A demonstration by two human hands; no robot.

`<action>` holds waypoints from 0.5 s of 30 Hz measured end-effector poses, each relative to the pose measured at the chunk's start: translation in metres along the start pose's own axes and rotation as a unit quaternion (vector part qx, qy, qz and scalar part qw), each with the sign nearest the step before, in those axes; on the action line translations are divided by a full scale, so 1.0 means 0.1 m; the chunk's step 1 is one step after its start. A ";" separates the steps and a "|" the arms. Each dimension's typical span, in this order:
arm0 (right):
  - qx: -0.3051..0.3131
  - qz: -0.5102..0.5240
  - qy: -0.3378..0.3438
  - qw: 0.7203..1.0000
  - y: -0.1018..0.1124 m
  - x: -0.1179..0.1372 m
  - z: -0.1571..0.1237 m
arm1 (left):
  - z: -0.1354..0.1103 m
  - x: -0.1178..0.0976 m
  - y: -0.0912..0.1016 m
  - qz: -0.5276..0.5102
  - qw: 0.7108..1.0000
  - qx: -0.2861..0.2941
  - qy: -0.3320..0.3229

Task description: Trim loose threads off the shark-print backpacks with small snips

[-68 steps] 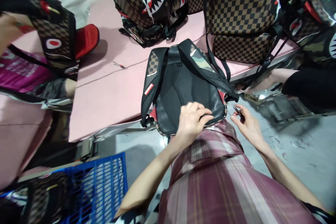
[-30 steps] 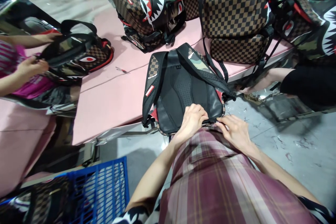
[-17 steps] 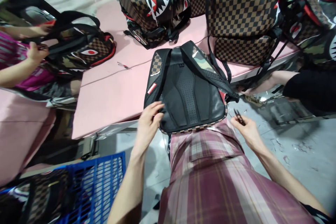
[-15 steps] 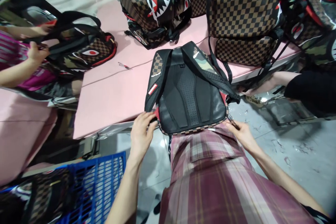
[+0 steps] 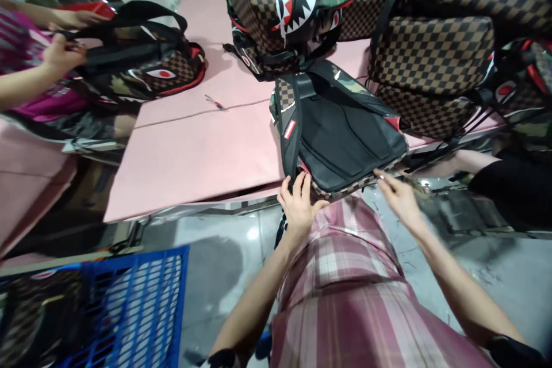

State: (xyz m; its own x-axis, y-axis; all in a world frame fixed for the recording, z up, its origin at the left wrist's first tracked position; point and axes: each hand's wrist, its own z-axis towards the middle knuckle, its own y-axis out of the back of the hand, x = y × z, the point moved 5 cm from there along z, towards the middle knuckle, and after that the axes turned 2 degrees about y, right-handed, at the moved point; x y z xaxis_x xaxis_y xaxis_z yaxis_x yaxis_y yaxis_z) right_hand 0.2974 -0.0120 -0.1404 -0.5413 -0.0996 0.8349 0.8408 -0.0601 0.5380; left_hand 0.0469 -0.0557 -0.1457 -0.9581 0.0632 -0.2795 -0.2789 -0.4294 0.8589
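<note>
A black-backed backpack (image 5: 345,138) with checkered and camouflage trim lies back side up at the edge of the pink table, its bottom towards me. My left hand (image 5: 297,207) grips its lower left corner, fingers over the edge and thumb along the checkered piping. At the right part of the bottom edge is my right hand (image 5: 399,198), closed, with its fingertips touching the piping. Whatever those fingers may pinch is too small to make out. Both shoulder straps lie over the back panel, the left one bearing a red label (image 5: 290,129).
More checkered backpacks (image 5: 435,57) stand along the far side of the pink table (image 5: 194,155). At left a co-worker's hand (image 5: 64,57) handles another backpack (image 5: 159,72). A small snipper-like tool (image 5: 214,103) lies on the table. A blue crate (image 5: 142,305) stands lower left; another person's arm (image 5: 470,161) is at right.
The backpack has turned and shifted forward onto the table, away from my lap. My left hand has moved right with its corner. My right hand has moved up to the bottom edge.
</note>
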 end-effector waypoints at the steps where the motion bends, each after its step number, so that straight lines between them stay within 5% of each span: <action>1: 0.021 -0.025 0.023 0.999 -0.13 0.09 -0.04 | 0.05 -0.07 -0.03 -0.008 1.000 -0.003 0.004; 6: 0.026 -0.071 0.098 0.992 -0.65 0.47 -0.23 | 0.15 -0.12 -0.12 -0.030 1.000 0.000 0.008; 12: 0.013 -0.155 0.118 0.981 -0.74 0.53 -0.18 | 0.12 -0.05 -0.10 -0.020 0.998 -0.048 -0.020; 15: 0.026 -0.091 0.113 0.989 -0.77 0.50 -0.12 | 0.11 -0.14 -0.09 -0.027 0.994 -0.082 -0.073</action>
State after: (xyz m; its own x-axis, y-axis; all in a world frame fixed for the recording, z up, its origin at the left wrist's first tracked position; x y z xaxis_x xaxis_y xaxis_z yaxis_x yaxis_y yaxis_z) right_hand 0.2059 -0.0246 -0.1414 -0.6642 -0.3116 0.6796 0.7251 -0.0471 0.6871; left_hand 0.0623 -0.0425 -0.1451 -0.9444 0.2159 -0.2479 -0.3279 -0.5627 0.7588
